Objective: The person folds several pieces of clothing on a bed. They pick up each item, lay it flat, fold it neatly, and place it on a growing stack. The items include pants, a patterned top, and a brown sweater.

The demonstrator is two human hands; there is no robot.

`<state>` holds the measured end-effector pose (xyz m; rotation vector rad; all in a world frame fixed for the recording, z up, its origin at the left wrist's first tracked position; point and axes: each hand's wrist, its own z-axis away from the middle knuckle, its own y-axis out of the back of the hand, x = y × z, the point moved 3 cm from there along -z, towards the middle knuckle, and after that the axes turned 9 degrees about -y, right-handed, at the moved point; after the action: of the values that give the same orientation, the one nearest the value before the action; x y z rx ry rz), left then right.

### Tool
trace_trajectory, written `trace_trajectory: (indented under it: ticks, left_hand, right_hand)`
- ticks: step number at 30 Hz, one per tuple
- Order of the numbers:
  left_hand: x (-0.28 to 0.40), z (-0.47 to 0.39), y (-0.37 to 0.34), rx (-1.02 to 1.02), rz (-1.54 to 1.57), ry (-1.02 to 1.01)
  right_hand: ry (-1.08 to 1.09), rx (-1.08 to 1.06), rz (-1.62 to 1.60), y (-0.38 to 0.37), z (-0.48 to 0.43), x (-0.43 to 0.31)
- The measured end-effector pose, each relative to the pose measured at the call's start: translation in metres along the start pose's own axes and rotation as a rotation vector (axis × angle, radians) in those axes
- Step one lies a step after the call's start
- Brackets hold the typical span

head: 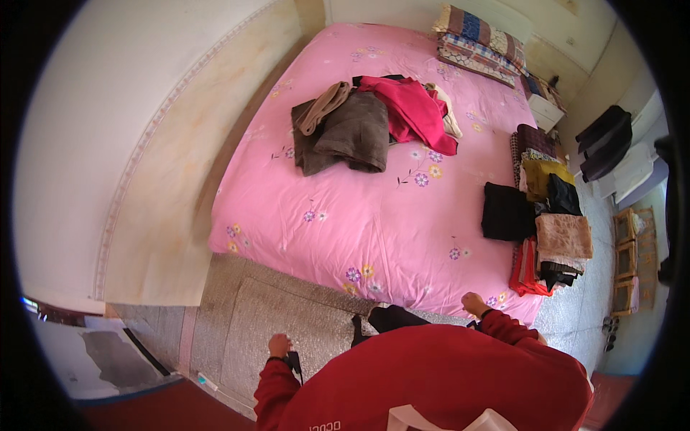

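Note:
My left hand [279, 345] hangs over the floor beside my red sleeve, a black item at its wrist. Near the bed's front edge is my right hand [474, 303], its fingers partly curled. Neither visibly holds anything; finger details are too small to tell. On the pink flowered bedsheet [345, 215] lie dark brown folded trousers [356, 129], a lighter brown garment [323, 108], a bright pink garment [404, 108] and a cream one [446, 110]. Folded clothes line the right edge, among them a black garment [506, 211], a tan one [564, 236] and red ones [525, 272].
Stacked quilts or pillows [480, 46] sit at the bed's far right corner, near a white bedside cabinet [544, 112]. Dark clothes [606, 143] hang at the right. A wooden rack [625, 261] stands against the right wall. Speckled floor [269, 312] borders the bed.

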<state>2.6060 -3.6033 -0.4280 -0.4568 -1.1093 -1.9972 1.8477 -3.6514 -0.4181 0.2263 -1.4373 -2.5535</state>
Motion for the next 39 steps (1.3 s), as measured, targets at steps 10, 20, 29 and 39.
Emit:
trace_trajectory:
  ticks: [10,20,29,39]
  left_hand:
    - [0.223,-0.227,0.037,-0.214,0.152,-0.142]
    - [0.334,-0.467,0.081,-0.17,-0.099,-0.306]
    - [0.364,-0.59,0.066,-0.13,0.373,0.0]
    - [0.513,-0.604,0.128,0.007,-0.351,-0.511]
  right_hand:
    - [-0.33,0.007,-0.355,0.026,-0.016,-0.02]
    - [-0.818,-0.254,-0.559,-0.036,0.046,-0.129]
    - [-1.304,-0.185,-1.267,0.057,0.074,-0.29]
    - [-1.471,0.027,-1.6,0.114,0.014,-0.275]
